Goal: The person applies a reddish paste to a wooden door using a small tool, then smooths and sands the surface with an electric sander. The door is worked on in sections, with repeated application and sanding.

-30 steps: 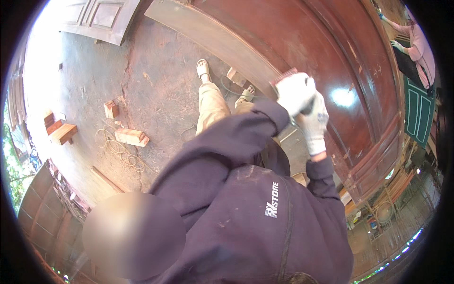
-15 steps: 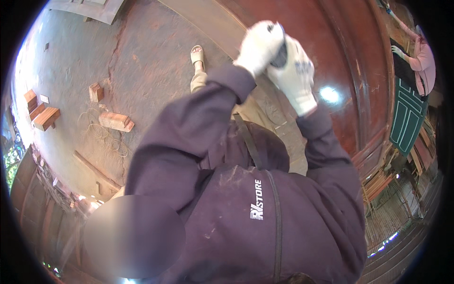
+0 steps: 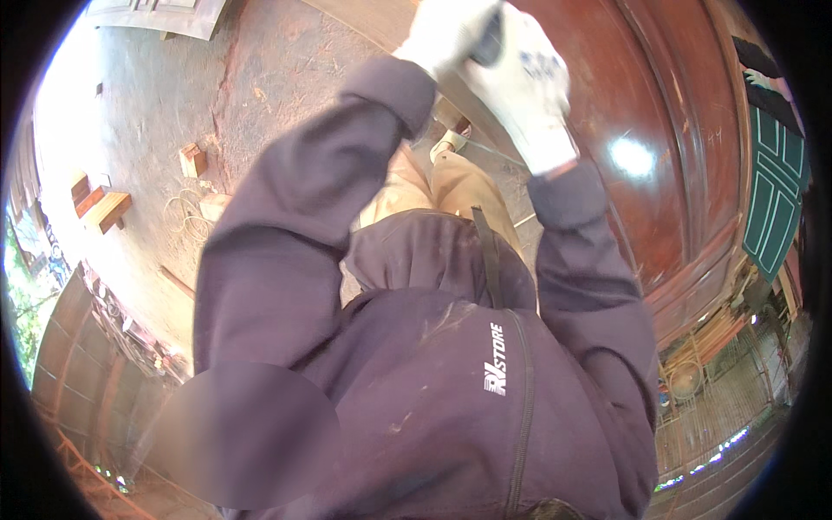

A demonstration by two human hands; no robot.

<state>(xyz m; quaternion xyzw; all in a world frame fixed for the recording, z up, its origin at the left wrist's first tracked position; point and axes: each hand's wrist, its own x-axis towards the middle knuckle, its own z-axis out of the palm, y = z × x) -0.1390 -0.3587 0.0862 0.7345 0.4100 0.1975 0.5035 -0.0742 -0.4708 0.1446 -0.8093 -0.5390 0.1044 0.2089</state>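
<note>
My left hand and my right hand, both in white work gloves, meet at the top of the head view. Their fingers are closed together, one hand against the other. A dark grey patch shows between them; whether it is a held object or part of a glove I cannot make out. The left glove is smeared by motion, and its upper part is cut by the frame. Both hands are over the near edge of a large red-brown, glossy wooden panel, which has long raised mouldings.
Wood blocks lie on the stained concrete floor at the left, near a loose coil of cord. A pale panelled board lies at the far left. Green panels stand at the right, beside another person's gloved hand.
Both hands have moved up and slightly left in the picture, still together. My view has shifted; both legs now show below the hands, and the other person is mostly out of the picture.
</note>
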